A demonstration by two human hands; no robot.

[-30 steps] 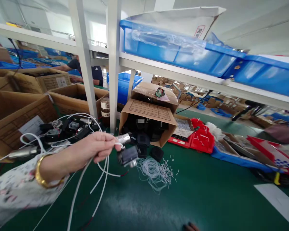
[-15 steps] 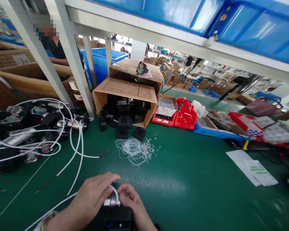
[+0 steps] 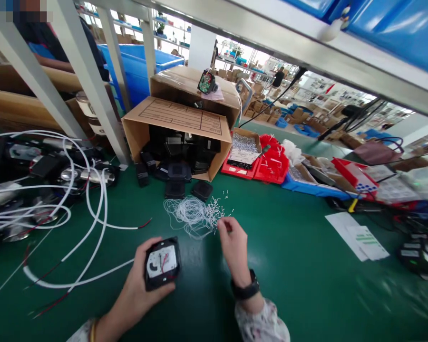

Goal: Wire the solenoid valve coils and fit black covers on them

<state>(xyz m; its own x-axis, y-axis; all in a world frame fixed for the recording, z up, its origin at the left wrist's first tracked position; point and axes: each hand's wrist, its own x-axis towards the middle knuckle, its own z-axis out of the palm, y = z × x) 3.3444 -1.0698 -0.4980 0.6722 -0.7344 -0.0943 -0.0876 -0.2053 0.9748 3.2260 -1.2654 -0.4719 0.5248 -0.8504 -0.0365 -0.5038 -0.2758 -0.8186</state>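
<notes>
My left hand (image 3: 139,285) is wrapped round a square black housing (image 3: 162,263), its open side facing up. Inside the housing show a pale plate and thin red wires. A white cable (image 3: 103,278) runs from the left up to that hand. At the edge of a loose pile of small, thin, pale pieces (image 3: 214,209), my right hand (image 3: 234,244) has its fingertips pinched together. Whether it holds one of these pieces cannot be made out. A tangle of thin clear line (image 3: 189,211) lies against the pile.
Black housings fill an open cardboard box (image 3: 180,114) at the back, several lying before it. Cabled metal assemblies (image 3: 74,173) crowd the left. Red trays (image 3: 271,161) and a blue tray (image 3: 314,187) line the back right. Paper sheets (image 3: 356,237) lie at right; a shelf beam (image 3: 235,40) crosses overhead.
Both hands were together at the front over the assembly. Now the left holds the housing tilted up, farther forward, and the right has reached forward and right to the pile. The view has shifted.
</notes>
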